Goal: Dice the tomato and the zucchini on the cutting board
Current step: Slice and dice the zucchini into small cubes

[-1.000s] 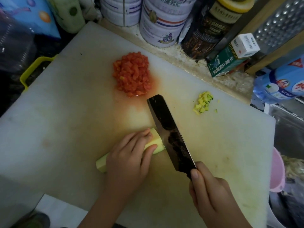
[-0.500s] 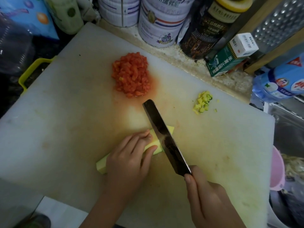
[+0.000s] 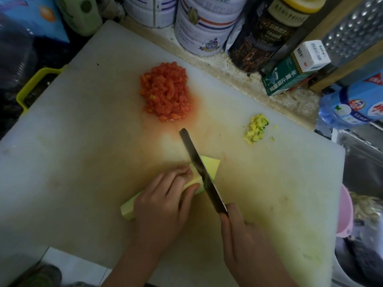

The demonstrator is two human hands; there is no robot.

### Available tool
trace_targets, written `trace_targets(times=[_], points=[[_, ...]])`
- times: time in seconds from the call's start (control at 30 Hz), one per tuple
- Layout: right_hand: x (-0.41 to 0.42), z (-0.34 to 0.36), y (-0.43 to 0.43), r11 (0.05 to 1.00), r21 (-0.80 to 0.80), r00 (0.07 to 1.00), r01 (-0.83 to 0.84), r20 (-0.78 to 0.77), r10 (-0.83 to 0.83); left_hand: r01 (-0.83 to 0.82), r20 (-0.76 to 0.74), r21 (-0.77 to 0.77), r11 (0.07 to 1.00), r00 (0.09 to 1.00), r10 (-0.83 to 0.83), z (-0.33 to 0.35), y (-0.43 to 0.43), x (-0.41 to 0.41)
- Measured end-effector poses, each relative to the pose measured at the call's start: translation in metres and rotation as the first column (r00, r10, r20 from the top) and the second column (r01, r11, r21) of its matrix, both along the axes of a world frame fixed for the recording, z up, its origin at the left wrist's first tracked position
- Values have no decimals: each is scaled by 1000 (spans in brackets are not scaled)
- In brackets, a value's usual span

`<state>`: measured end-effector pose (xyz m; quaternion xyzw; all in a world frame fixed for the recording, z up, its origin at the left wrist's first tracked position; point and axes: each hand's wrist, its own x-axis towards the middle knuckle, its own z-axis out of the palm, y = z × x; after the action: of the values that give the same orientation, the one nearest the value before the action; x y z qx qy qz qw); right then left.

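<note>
Mid-cut on the pale yellow-green zucchini slab [image 3: 210, 165]. It lies flat on the white plastic cutting board [image 3: 83, 141], near centre, long axis running near-left to far-right.

Left hand [image 3: 163, 206] sits on top of it, fingers curled down over the slab and thumb on the near side, so it both pins and holds. Fingertips are tucked just left of the blade (knuckles as a guide, we reckon).

Right hand [image 3: 246, 245] is wrapped round the handle of the dark broad-bladed kitchen knife [image 3: 202, 172]; the handle itself is hidden under the hand. The blade crosses the slab near its far-right end, tip pointing far, with a short piece showing right of it. We can't tell if the edge has reached the board.

The heap of red diced tomato [image 3: 164, 94] is parked far centre in its own juice, out of the cutting lane. The small pile of diced zucchini [image 3: 257, 130] sits far right, well apart from the tomato, likely to keep the two separate.

Most of the slab is uncut, so we judge the zucchini early on.

Risks: the wet board could let the slab slide, and the fingers are close to the blade.
</note>
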<state>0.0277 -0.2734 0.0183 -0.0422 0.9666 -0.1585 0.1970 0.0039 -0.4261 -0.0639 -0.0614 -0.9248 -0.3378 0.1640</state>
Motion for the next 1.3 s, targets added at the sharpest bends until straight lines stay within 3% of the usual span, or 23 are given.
trace_targets(times=[0.1,0.27,0.47,0.57,0.97,1.3], points=[[-4,-11,3,1000,12,1000,-18,3,18,-4,-16,1,1000,1000,4,0,0,0],[-16,-27,2,994,-104,998,-41,-54,36,0,-16,6,1000,1000,0,-1,0,1],[-9,-16,19,927,-340,982,157,-50,-185,9,-21,27,1000,1000,-9,-2,-1,1],[-1,-1,21,879,-442,981,181,18,-193,19,-34,20,1000,999,-18,-4,-2,1],[18,-3,23,917,-379,978,121,-112,-175,25,-43,11,1000,999,-24,0,-4,1],[17,0,26,924,-372,982,84,-127,-140,11,-27,15,1000,1000,-11,-3,-5,2]])
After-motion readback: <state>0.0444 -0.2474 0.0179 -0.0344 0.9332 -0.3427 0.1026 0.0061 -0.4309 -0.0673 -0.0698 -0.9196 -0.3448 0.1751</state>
